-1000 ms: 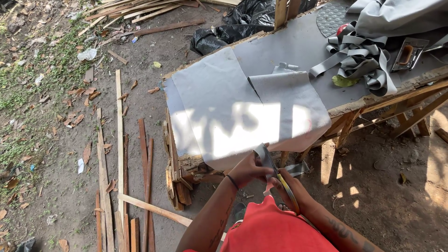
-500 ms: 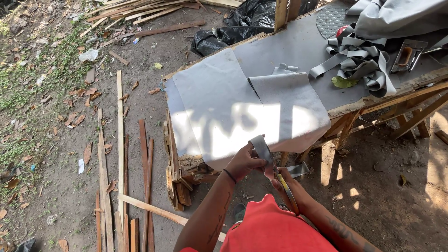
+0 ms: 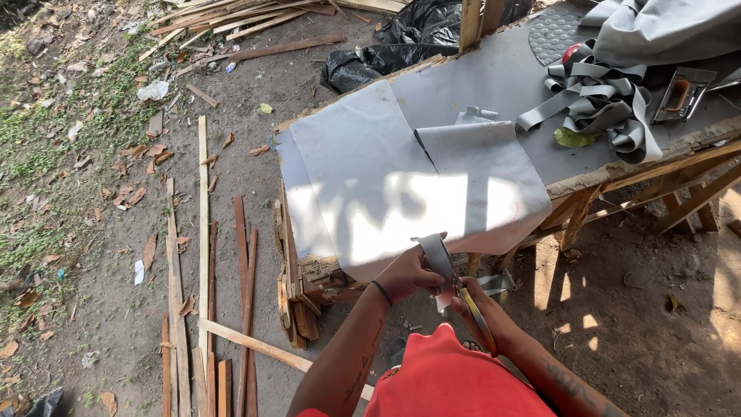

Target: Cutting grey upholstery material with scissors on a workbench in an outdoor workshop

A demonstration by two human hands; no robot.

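My left hand (image 3: 407, 276) pinches a narrow grey strip (image 3: 437, 255) that rises from the near edge of a large grey sheet (image 3: 363, 177) draped over the wooden table (image 3: 610, 176). My right hand (image 3: 480, 315) grips a pair of scissors (image 3: 472, 307), whose blades point up toward the strip beside my left hand. A second grey sheet (image 3: 482, 174) lies partly over the first, to its right. Sunlight falls across the near part of both sheets.
A pile of grey straps (image 3: 598, 100), a metal tool with an orange handle (image 3: 681, 94), folded grey fabric (image 3: 664, 27) and a green scrap (image 3: 572, 139) lie on the table's right. Black plastic bags (image 3: 401, 42) sit behind it. Loose wooden slats (image 3: 202, 255) litter the dirt at left.
My left hand has lifted the cut grey strip up from the sheet's edge. The scissors in my right hand have moved up closer to it.
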